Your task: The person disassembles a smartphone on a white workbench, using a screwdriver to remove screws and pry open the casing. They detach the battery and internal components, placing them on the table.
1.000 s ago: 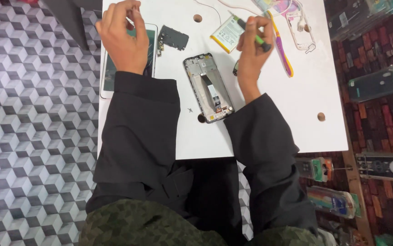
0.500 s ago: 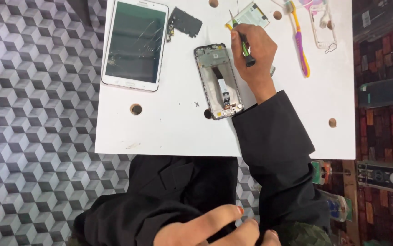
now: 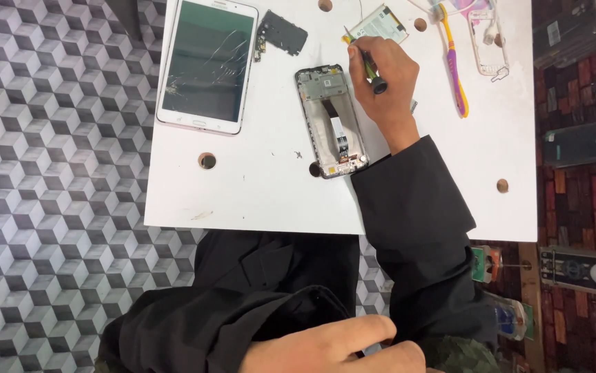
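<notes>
An opened phone frame (image 3: 331,121) with its insides exposed lies in the middle of the white table (image 3: 263,186). My right hand (image 3: 383,83) rests just right of it, closed around a green-handled screwdriver (image 3: 365,62) whose tip points up toward a flat battery (image 3: 378,25). A white tablet (image 3: 208,63) with a cracked screen lies at the upper left. Beside it sits a small black cover plate (image 3: 282,32). My left hand (image 3: 332,347) is off the table, low near my lap, fingers together on the dark jacket, with nothing visible in it.
A yellow and purple toothbrush (image 3: 454,59) and a clear phone case (image 3: 487,41) lie at the table's upper right. The table has round holes (image 3: 207,161). Packaged goods (image 3: 584,269) line the right side. Patterned cube tiles (image 3: 49,207) cover the floor.
My left hand left the tablet and dropped to my lap. The view shifted, showing more of the table's near edge. My right hand stays by the phone frame with the screwdriver.
</notes>
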